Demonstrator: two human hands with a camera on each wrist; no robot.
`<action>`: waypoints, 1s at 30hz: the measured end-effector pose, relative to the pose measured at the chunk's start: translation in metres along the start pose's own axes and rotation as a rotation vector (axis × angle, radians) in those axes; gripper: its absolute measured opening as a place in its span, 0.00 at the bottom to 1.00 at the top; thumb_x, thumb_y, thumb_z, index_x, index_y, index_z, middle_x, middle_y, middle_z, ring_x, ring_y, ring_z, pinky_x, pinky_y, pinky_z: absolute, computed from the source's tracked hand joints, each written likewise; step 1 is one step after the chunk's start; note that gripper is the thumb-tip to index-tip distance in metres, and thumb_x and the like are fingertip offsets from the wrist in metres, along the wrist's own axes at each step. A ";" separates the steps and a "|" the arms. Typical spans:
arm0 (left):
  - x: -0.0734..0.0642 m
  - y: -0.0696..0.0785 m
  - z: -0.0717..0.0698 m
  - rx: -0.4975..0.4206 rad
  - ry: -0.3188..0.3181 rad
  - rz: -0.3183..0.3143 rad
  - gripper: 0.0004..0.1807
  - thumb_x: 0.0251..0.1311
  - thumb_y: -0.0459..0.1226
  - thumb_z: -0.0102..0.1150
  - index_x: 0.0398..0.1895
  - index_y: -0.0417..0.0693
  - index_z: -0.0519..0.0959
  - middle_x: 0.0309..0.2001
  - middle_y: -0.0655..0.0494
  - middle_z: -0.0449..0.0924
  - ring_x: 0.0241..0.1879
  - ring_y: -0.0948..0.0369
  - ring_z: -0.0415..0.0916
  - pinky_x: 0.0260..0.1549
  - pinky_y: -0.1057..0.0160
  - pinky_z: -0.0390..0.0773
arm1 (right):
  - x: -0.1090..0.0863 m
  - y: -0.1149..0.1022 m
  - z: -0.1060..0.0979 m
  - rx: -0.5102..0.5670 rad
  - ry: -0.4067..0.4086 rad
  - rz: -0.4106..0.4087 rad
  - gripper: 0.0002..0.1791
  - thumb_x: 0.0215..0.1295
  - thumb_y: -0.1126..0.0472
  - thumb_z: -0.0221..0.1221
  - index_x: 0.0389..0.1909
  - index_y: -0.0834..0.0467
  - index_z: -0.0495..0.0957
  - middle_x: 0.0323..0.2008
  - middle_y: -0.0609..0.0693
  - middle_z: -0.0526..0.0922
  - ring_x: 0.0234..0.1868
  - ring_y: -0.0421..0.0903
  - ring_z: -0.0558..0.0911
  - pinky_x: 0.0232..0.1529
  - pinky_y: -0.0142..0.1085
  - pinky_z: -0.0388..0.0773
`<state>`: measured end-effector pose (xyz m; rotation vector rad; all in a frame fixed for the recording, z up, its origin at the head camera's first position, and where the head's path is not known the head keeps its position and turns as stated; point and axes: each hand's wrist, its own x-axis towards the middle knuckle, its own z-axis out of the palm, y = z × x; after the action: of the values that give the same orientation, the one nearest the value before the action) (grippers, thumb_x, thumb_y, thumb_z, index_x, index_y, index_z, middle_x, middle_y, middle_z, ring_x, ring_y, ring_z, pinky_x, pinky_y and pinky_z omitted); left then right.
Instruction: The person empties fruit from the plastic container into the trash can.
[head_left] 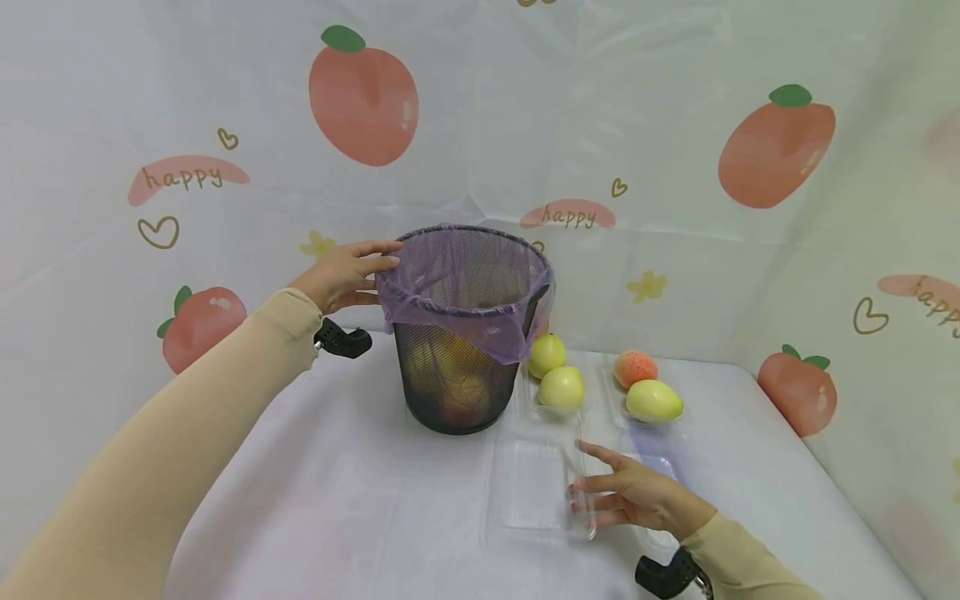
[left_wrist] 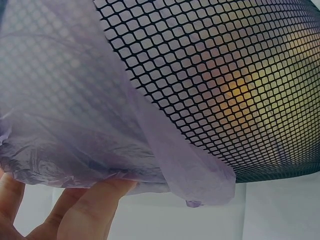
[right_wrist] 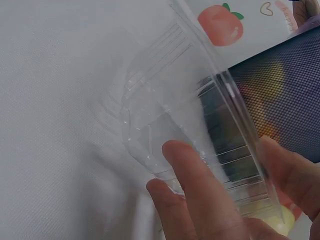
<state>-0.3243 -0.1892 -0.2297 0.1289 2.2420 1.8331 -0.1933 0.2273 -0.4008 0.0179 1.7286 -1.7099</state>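
Observation:
A black mesh wastebasket [head_left: 457, 392], lined with a thin purple bag [head_left: 465, 321], stands upright on the white-covered table. Yellow and reddish round things [left_wrist: 245, 95] show through its mesh, low inside. My left hand [head_left: 348, 273] touches the basket's left side at the rim, its fingers extended against the bag's folded-over edge. Over the front of the table, my right hand [head_left: 637, 496] holds a clear plastic container [head_left: 528, 487] by its right edge. In the right wrist view, the thumb [right_wrist: 285, 162] is at the container's rim, and the fingers [right_wrist: 195, 185] lie across its wall.
Right of the basket, two yellow-green round fruits [head_left: 561, 388] sit in a clear tray. Farther right are an orange-pink peach [head_left: 636, 368] and a yellow-green oval fruit [head_left: 654, 401] in another. More clear plastic [head_left: 656, 462] lies behind my right hand. A printed curtain [head_left: 480, 108] hangs behind.

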 end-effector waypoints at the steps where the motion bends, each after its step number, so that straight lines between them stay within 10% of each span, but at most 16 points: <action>1: 0.000 0.000 0.000 0.001 0.001 0.000 0.29 0.72 0.42 0.49 0.75 0.54 0.58 0.73 0.47 0.53 0.64 0.48 0.64 0.64 0.50 0.70 | 0.000 0.000 0.000 0.004 -0.008 -0.001 0.48 0.68 0.65 0.58 0.77 0.58 0.33 0.49 0.56 0.80 0.46 0.51 0.85 0.44 0.43 0.84; 30: 0.002 0.000 -0.002 0.001 -0.014 0.002 0.29 0.73 0.42 0.47 0.75 0.53 0.57 0.74 0.46 0.52 0.65 0.47 0.64 0.65 0.50 0.69 | 0.007 -0.002 0.002 -0.068 -0.016 0.024 0.45 0.67 0.70 0.56 0.76 0.64 0.37 0.45 0.58 0.75 0.42 0.45 0.82 0.41 0.43 0.85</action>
<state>-0.3264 -0.1909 -0.2298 0.1437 2.2344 1.8268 -0.1985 0.2224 -0.4026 -0.0054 1.7672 -1.6285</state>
